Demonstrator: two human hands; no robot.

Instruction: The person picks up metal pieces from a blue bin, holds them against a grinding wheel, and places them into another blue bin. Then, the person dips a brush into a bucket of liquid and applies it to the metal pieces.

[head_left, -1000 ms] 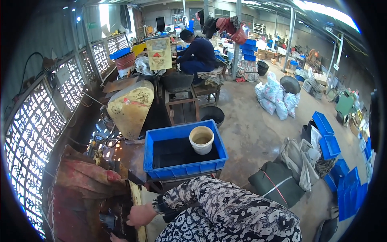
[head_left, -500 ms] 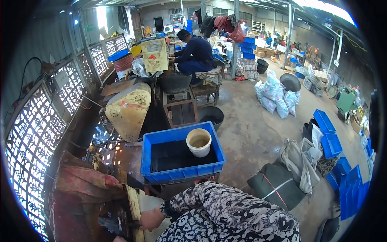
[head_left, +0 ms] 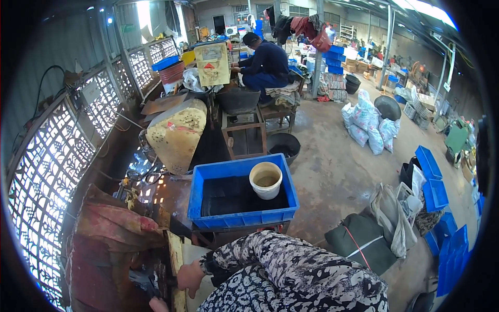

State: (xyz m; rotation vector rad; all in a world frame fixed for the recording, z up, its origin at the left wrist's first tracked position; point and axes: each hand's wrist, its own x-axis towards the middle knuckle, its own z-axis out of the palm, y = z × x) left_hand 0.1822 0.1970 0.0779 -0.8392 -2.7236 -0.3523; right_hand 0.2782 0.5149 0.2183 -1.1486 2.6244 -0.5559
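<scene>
My right hand (head_left: 191,277) comes in from the patterned sleeve (head_left: 291,265) and rests at a pale wooden board (head_left: 177,260) low in the picture. Its fingers are curled, and whatever lies inside them is hidden. Only a bit of my left hand (head_left: 158,304) shows at the lower edge, left of the board; most of its fingers are out of sight. Close to it is a grey, flat, blade-like piece (head_left: 143,281), in a dark machine recess. Reddish, stained cloth (head_left: 114,226) drapes over the machine on the left.
Ahead stands a blue tub (head_left: 244,219) of dark liquid, with a white bucket (head_left: 266,190) in it. Beyond, a seated person (head_left: 264,62) works by a yellowish machine guard (head_left: 176,136). At right lie a dark green bundle (head_left: 358,242) and blue crates (head_left: 435,195); white sacks (head_left: 369,122) sit behind.
The whole view has swung a little left, so the scene sits further right. More of my left hand shows at the lower edge. My right hand stays by the wooden board.
</scene>
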